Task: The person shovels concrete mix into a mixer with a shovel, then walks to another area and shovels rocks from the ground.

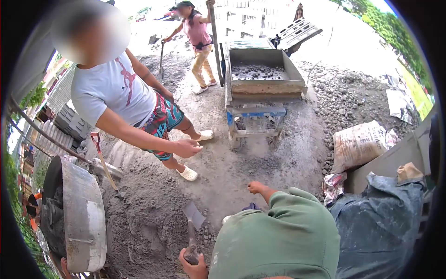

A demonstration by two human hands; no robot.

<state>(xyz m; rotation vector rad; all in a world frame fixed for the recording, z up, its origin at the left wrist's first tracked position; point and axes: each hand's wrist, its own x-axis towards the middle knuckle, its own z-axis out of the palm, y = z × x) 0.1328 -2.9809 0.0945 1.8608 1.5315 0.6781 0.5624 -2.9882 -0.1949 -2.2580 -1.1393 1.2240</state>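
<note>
At the bottom, my left hand (pixel 193 266) is wrapped round the dark, cement-stained grip of a small shovel (pixel 194 215). Its pale metal blade lies over the grey mix on the ground. My right hand (pixel 255 187) reaches out from the green sleeve above the wet floor, its fingers curled; anything inside them is too small to make out. A person (pixel 120 88) in a white T-shirt stands close by on the left, one hand held out toward the middle.
A wheeled metal box (pixel 267 89) holds grey material. Behind it, a person (pixel 197 35) in pink holds a shovel. At left are a round metal drum (pixel 83 218) and a red-handled shovel (pixel 104 162). A filled sack (pixel 360 144), gravel (pixel 341 93) and a dark tarp (pixel 376 223) lie right.
</note>
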